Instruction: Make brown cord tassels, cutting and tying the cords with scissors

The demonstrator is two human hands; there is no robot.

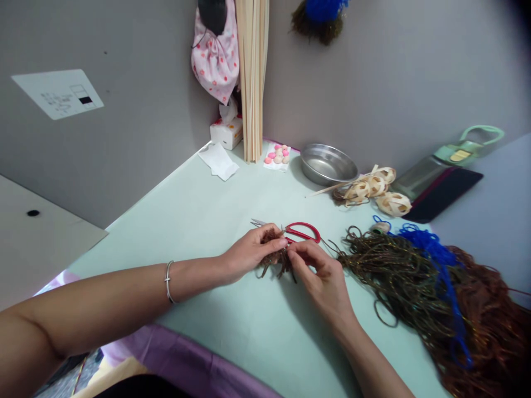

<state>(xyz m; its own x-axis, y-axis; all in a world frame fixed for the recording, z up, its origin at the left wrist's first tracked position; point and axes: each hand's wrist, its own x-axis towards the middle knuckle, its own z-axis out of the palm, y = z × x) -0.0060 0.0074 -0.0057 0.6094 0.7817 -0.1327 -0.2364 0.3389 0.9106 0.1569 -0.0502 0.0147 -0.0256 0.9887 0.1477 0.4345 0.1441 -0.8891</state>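
Note:
My left hand [249,251] is closed around a small bundle of brown yarn [274,258], its loose ends hanging below the fingers. Close beside it, my right hand [319,271] pinches at the bundle's right side with thumb and forefinger; whatever lies between those fingertips is too small to make out. Red-handled scissors [305,225] lie on the table just behind both hands, blades pointing left and partly covered by the left hand. To the right spreads a heap of dark olive yarn [385,271], with blue yarn [431,246] and reddish-brown yarn [489,315] over it.
Along the back stand a steel bowl [327,164], woven strip balls [373,188], pink and cream pieces [277,155] and upright wooden strips [252,83]. A tissue box [226,132] sits in the corner. At right, a bottle [435,166] lies by a dark phone-like slab [446,193].

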